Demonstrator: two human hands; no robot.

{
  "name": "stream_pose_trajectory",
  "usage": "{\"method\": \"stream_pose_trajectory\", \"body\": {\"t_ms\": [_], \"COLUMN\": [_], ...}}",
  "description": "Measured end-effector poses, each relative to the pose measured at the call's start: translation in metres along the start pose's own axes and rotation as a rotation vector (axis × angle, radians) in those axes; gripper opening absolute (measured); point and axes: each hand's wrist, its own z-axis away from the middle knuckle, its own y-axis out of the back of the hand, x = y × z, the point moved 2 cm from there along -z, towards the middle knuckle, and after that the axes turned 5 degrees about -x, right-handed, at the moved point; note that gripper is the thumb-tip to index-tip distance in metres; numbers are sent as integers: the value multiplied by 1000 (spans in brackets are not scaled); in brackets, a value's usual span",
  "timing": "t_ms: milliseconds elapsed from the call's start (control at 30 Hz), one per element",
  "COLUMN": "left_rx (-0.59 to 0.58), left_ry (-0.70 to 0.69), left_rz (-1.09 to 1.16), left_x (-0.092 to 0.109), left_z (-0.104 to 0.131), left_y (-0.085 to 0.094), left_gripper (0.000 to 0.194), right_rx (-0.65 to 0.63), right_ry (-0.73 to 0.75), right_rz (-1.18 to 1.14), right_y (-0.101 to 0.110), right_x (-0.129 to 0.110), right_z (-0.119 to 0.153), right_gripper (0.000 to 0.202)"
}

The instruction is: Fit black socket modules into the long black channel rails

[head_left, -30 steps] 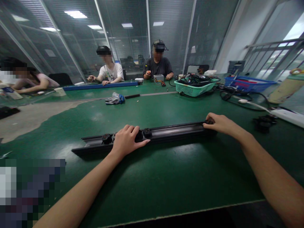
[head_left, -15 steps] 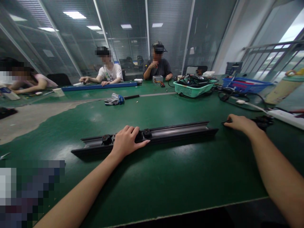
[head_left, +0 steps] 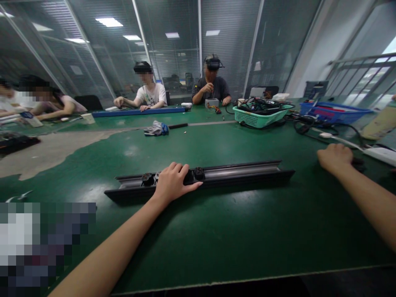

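A long black channel-shaped rail [head_left: 241, 172] lies across the green table [head_left: 216, 239]. Two round black parts show in its groove, one [head_left: 147, 178] left of my left hand and one [head_left: 199, 173] to its right. My left hand [head_left: 173, 181] is wrapped over the rail between them, thumb stretched along the near edge. To the right of the rail, my right hand [head_left: 335, 156] is curled, beside small black parts [head_left: 359, 165] largely hidden behind it; whatever is in its fingers cannot be made out.
Behind are a grey-blue glove [head_left: 156, 128], a green basket [head_left: 262, 117] of cables, a blue basket [head_left: 335, 113] and a white power strip [head_left: 380, 154]. People sit at the far side around a blue bar [head_left: 139, 112]. A blurred-out patch covers the lower left.
The view has shifted slightly, with the scene moved rightward in it. My right hand has moved from a black piece near the rail's end toward the black parts. My left hand stays on the rail.
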Motion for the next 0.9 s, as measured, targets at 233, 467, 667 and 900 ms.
{"method": "stream_pose_trajectory", "body": {"t_ms": [233, 467, 667, 900], "left_rx": [-13, 5, 15, 9], "left_ry": [-5, -11, -14, -30], "left_rz": [-4, 3, -13, -7], "left_x": [-1, -1, 0, -1], "left_z": [0, 1, 1, 0], "left_y": [-1, -1, -2, -2], "left_gripper": [67, 67, 67, 62], "right_rx": [-212, -4, -142, -117], "right_ry": [-123, 566, 1172, 1168], "right_rz": [124, -59, -507, -498], "right_y": [15, 72, 106, 106], "right_x": [-10, -146, -281, -335], "right_z": [-7, 65, 190, 222], "right_gripper": [30, 33, 42, 34]}}
